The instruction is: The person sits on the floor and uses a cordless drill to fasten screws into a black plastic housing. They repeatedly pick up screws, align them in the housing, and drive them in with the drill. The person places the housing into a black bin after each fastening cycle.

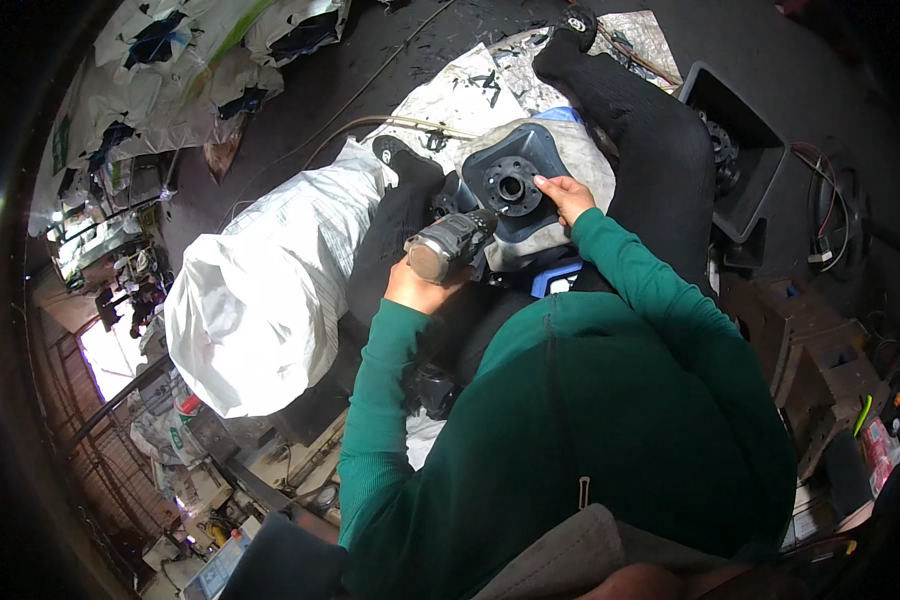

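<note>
Between my knees lies a black plastic part point(532, 149) with a square, round-cornered body and a round flange point(515, 187) around a central hole. The flange carries a ring of small holes. My left hand point(422, 288) is closed around a dark, worn power drill point(444, 246), whose front end points at the flange's lower left edge. Whether the tip touches is hidden. At the flange's right edge, my right hand point(568, 197) has its thumb and fingers closed on the part; any small piece between them cannot be made out. Pale cloth point(592, 160) lies under the part.
A large white woven sack point(260, 300) stands against my left leg. To the right, a grey crate point(755, 190) holds dark round parts point(722, 155). Cables run over the dark floor, beside light sheeting point(460, 85) with black scraps. Brown boxes point(795, 330) stand at the right.
</note>
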Tool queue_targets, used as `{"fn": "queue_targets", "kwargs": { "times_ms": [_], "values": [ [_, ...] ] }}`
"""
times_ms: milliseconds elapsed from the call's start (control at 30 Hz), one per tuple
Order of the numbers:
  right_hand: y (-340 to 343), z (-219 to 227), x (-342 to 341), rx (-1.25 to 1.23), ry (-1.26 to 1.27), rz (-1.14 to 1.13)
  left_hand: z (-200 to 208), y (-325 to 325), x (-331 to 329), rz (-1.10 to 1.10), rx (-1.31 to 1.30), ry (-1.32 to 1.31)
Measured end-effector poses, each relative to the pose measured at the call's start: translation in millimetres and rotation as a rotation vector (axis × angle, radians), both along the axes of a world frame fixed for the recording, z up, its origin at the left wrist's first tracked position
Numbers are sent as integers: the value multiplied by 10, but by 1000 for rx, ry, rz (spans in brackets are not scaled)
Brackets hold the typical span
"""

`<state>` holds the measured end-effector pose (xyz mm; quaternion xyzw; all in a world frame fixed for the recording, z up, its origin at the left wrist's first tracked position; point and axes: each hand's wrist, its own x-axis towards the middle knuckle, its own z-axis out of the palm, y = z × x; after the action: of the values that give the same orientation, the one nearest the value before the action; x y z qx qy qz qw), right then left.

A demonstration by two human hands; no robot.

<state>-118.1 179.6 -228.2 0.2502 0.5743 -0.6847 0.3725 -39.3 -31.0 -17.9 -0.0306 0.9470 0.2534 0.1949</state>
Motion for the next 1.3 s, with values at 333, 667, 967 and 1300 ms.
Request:
{"fn": "queue_targets", "kwargs": {
  "times_ms": [333, 667, 967, 1300],
  "values": [
    [-90, -455, 50, -30, 211, 93, 120, 184, -350, -108, -194, -190],
    [-69, -403, 42, 3, 235, 140, 196, 255, -701, -163, -198, -300],
    [-63, -337, 22, -58, 185, 118, 87, 267, -607, -122, -213, -279],
    [-56, -333, 37, -181, 101, 67, -39, 288, -367, 119, -110, -339]
  ]
}}
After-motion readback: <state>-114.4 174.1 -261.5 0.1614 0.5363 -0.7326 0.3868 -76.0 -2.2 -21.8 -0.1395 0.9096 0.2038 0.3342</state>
